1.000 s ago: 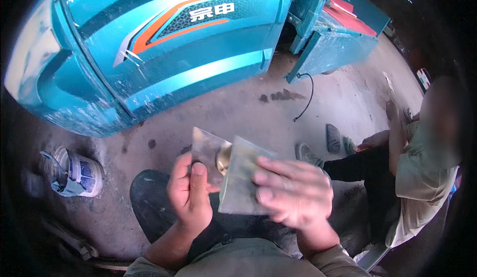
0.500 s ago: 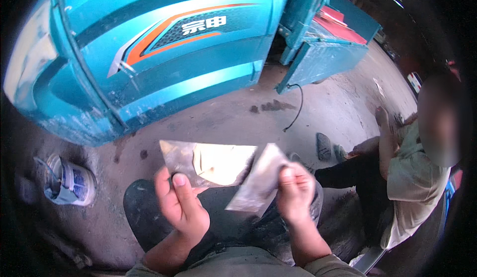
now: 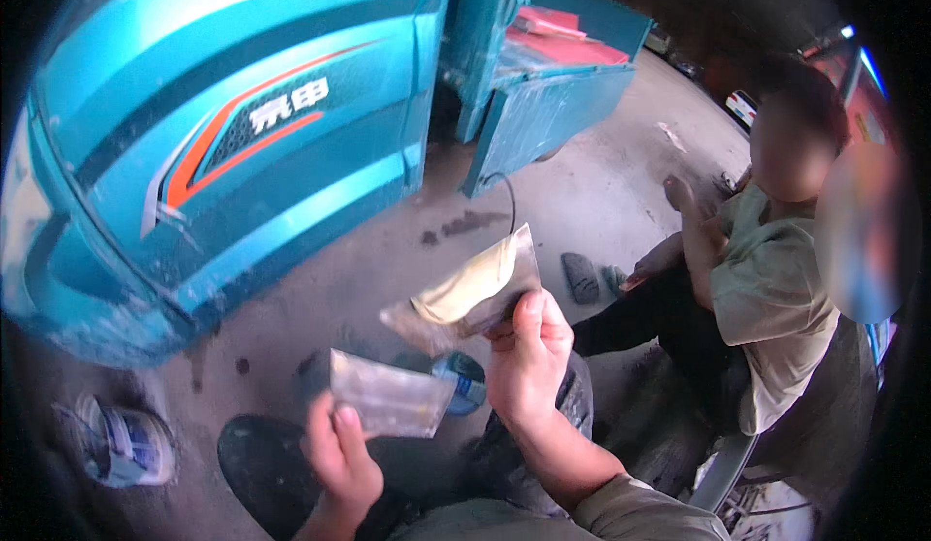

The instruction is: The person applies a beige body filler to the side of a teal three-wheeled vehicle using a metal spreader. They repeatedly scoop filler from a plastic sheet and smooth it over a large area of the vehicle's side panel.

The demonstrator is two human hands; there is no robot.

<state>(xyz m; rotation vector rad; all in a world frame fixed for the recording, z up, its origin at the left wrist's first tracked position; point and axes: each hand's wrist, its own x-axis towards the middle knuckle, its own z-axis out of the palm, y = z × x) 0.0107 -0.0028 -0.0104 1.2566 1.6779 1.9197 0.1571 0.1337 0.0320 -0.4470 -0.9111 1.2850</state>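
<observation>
My left hand [image 3: 341, 459] pinches a flat grey metal putty scraper [image 3: 393, 400] by its left end, its face almost bare. Higher and to the right, my right hand [image 3: 531, 357] grips a second putty scraper [image 3: 499, 306], tilted, with a thick smear of cream-yellow putty [image 3: 470, 284] across it. The two scrapers are apart, both held over my lap. Motion blurs their edges a little.
A teal vehicle door [image 3: 320, 182] fills the upper left, beside an open teal side panel [image 3: 548, 119]. A bucket [image 3: 131, 444] stands at lower left, and a blue round container [image 3: 461, 381] lies behind the scrapers. At right sits another person [image 3: 776, 279].
The putty has passed from the left scraper to the right one. My right hand has risen and my left has dropped. The view has swung right, bringing the other person further in.
</observation>
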